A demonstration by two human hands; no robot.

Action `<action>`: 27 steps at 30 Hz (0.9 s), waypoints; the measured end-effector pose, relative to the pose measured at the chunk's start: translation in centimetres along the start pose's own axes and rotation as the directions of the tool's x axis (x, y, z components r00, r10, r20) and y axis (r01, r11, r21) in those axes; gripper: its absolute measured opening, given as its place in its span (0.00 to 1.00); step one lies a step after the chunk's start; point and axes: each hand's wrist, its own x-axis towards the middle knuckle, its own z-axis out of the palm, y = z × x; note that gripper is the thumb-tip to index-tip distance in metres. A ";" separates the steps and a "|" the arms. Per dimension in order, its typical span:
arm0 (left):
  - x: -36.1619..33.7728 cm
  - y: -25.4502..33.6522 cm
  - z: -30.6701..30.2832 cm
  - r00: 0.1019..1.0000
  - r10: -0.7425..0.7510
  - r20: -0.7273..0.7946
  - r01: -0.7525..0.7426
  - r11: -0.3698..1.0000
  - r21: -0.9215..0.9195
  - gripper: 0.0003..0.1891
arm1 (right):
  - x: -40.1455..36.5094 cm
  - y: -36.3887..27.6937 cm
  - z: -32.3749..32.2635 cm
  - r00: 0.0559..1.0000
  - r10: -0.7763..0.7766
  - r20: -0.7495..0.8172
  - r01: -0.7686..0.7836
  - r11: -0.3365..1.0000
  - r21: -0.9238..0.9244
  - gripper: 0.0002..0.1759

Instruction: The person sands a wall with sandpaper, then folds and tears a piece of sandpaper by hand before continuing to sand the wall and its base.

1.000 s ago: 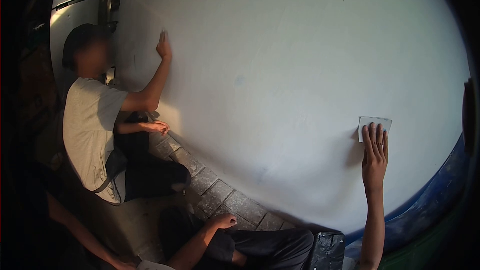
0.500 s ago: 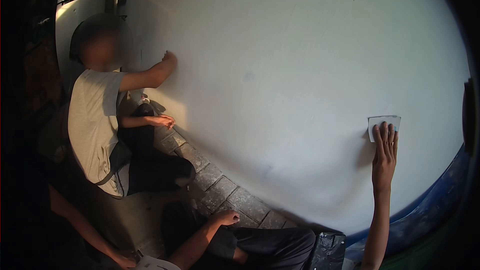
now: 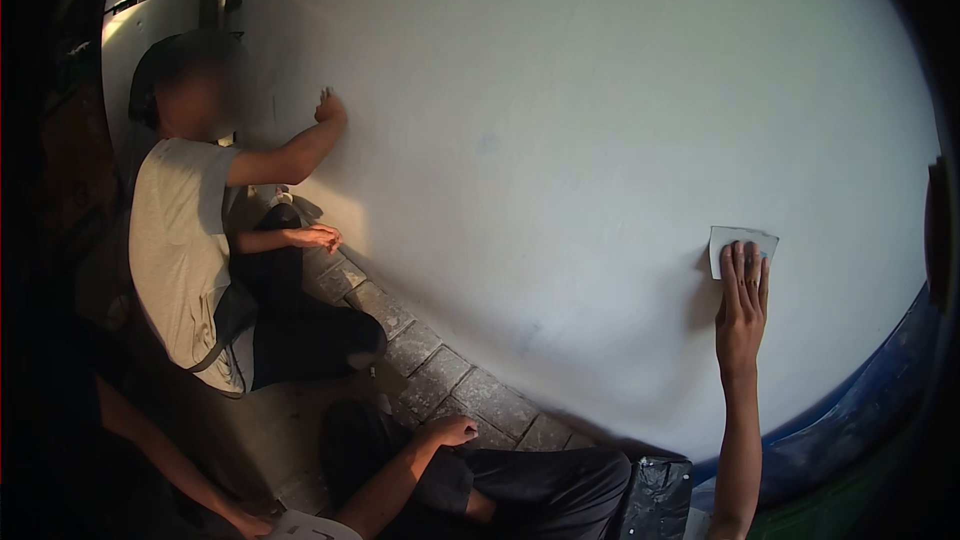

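Observation:
My right hand (image 3: 742, 305) is raised at the right, its fingers laid flat over a pale square sheet of sandpaper (image 3: 765, 243) and pressing it against the white wall (image 3: 580, 180). The sheet's top corners stick out past the fingertips, and its face toward the wall is hidden. Low in the middle, my left hand (image 3: 453, 430) rests with curled fingers near my bent, dark-trousered leg (image 3: 540, 490). Whatever those fingers may hold cannot be made out.
A co-worker (image 3: 185, 240) in a light shirt sits at the left, one hand (image 3: 330, 106) at the wall. Another person's arm (image 3: 175, 455) reaches in at lower left. Paving bricks (image 3: 435, 380) run along the wall's foot. A black plastic-like object (image 3: 655, 500) lies beside my leg.
My right hand and the sandpaper have shifted a little left along the wall. The co-worker's raised hand has moved slightly up. My left hand stays about where it was.

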 end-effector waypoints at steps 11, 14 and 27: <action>-0.3 0.6 -0.5 0.998 -0.008 0.070 0.016 0.992 -0.123 0.15 | 1.7 -1.1 0.2 0.998 -0.058 -0.005 0.058 0.998 0.040 0.28; -0.1 -0.4 0.1 0.998 0.046 -0.035 -0.047 0.999 -0.022 0.15 | 2.2 -0.8 0.0 0.993 -0.099 -0.070 0.095 0.994 -0.059 0.29; 0.2 -0.3 -0.4 0.996 -0.073 0.041 0.074 0.997 -0.023 0.14 | 1.6 -0.5 1.0 0.994 -0.072 -0.080 0.076 0.996 0.047 0.29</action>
